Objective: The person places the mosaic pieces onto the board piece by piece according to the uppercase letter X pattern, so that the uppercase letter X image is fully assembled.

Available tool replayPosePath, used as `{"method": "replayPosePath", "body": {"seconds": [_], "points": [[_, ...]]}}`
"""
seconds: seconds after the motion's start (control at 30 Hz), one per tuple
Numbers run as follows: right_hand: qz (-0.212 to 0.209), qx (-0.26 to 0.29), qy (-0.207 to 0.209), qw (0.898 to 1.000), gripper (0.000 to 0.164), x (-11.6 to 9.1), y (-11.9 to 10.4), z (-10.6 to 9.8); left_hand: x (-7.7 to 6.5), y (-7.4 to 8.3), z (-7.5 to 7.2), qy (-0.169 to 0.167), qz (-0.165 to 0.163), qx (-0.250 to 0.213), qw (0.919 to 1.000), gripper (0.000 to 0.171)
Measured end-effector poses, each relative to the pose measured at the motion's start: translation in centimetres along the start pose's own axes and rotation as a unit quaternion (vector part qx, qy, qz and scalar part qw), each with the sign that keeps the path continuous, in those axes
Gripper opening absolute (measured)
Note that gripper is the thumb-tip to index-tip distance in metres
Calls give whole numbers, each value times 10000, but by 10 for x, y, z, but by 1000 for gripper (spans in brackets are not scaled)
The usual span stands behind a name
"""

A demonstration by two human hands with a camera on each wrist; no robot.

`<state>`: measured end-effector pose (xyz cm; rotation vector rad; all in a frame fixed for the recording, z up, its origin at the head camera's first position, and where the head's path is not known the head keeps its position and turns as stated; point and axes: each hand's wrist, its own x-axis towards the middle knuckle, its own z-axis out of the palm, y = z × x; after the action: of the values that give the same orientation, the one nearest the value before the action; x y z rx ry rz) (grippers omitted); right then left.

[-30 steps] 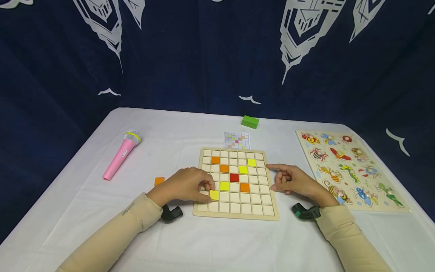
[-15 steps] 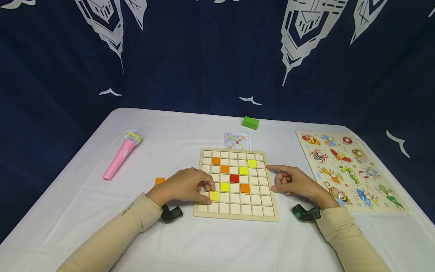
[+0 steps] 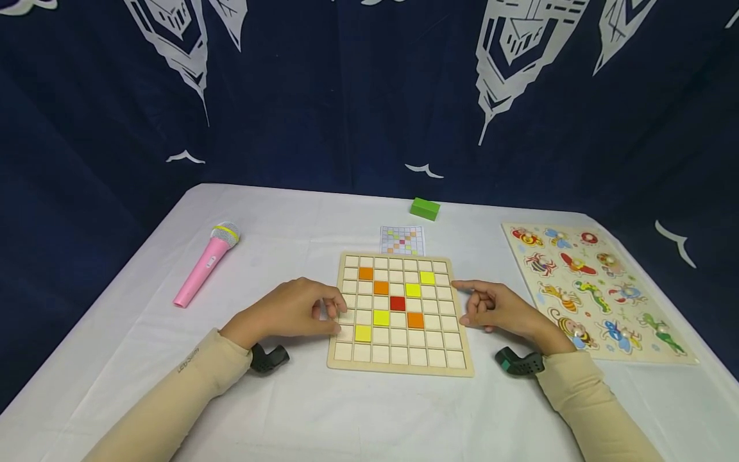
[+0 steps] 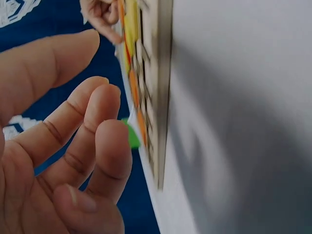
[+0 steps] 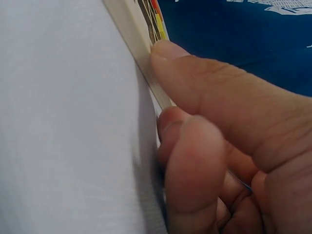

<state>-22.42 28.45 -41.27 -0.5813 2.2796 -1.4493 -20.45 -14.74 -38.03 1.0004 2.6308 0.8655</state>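
Note:
A wooden grid board (image 3: 401, 370) lies flat on the table, with orange, yellow and red square tiles in some cells. My left hand (image 3: 291, 308) is over the board's left edge, thumb and fingertips apart, and the left wrist view shows nothing between them. A yellow tile (image 3: 362, 333) sits in a cell just right of that hand. At the board's right edge, my right hand (image 3: 502, 311) touches the rim with its thumb (image 5: 170, 58) and outstretched index fingertip; its other fingers are bent. A small colored grid card (image 3: 402, 239) lies behind the board.
A pink toy microphone (image 3: 204, 266) lies at the left. Behind the card stands a green block (image 3: 425, 209). To the right is an insect puzzle board (image 3: 594, 289). A dark blue patterned curtain (image 3: 346, 96) hangs behind the white table.
My left hand has let go of the yellow tile's spot and moved left, off that cell. It now covers where an orange tile lay on the table. The right hand stays put.

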Motion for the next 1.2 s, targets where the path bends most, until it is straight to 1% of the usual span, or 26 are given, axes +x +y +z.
{"method": "replayPosePath", "body": {"seconds": [0.13, 0.23, 0.33, 0.5, 0.63, 0.73, 0.83, 0.93, 1.0, 1.1, 1.2], "points": [[-24, 26, 8, 10000, 74, 0, -1, 0, -12, -5, -13, -29, -228, -36, 9997, 23], [-30, 41, 3, 10000, 75, 0, -2, 0, -21, -10, -24, -155, -471, -86, 9987, 25], [-43, 46, -11, 10000, 74, 0, -2, 0, -29, -14, -34, -276, -616, -170, 9976, 29], [-44, 23, -19, 10000, 74, 0, -1, 0, -38, -21, -49, -407, -738, -321, 9959, 34], [22, 6, -10, 10000, 75, -1, -2, 0, -42, -29, -57, -369, -967, -197, 9944, 39], [28, -9, -4, 10000, 75, -1, -3, 0, -45, -34, -62, -353, -1271, -70, 9912, 44], [-7, -7, 5, 10000, 74, -1, -2, 0, -48, -34, -66, -418, -1652, -54, 9854, 47], [-82, 21, -1, 10000, 74, -1, -2, 0, -50, -34, -67, -482, -1909, 33, 9804, 45], [-102, 23, -8, 9999, 74, -1, -1, 0, -51, -36, -67, -511, -1985, 125, 9787, 41], [-124, 17, -17, 9999, 74, 0, -1, 0, -51, -41, -66, -512, -2003, 250, 9781, 35], [-100, -11, -18, 9999, 74, 0, -1, 0, -51, -43, -65, -520, -2019, 259, 9777, 31]]}}
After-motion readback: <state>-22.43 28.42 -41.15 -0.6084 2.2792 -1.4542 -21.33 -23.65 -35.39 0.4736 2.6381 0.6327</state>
